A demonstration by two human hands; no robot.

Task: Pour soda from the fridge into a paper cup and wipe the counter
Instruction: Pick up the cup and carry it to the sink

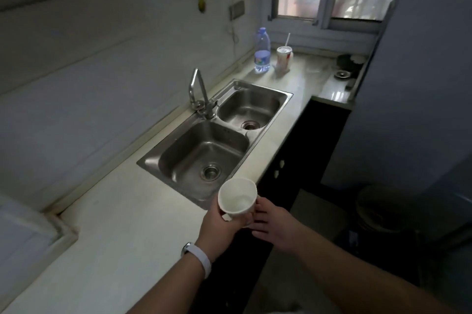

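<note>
A white paper cup (pixel 237 198) is held in the air over the front edge of the pale counter (pixel 107 232), tilted so that its empty inside faces me. My left hand (pixel 219 226), with a white band on its wrist, grips the cup from below and from the left. Just right of the cup is my right hand (pixel 274 226), fingers spread, fingertips touching or almost touching the cup's side. No soda and no cloth are in view.
A steel double sink (pixel 278 106) with a tap (pixel 201 99) is set into the counter beyond the cup. Far back stand a clear plastic bottle (pixel 262 50) and a lidded cup with a straw (pixel 283 57). Dark cabinets (pixel 301 150) and a dark bin (pixel 383 211) are on the right.
</note>
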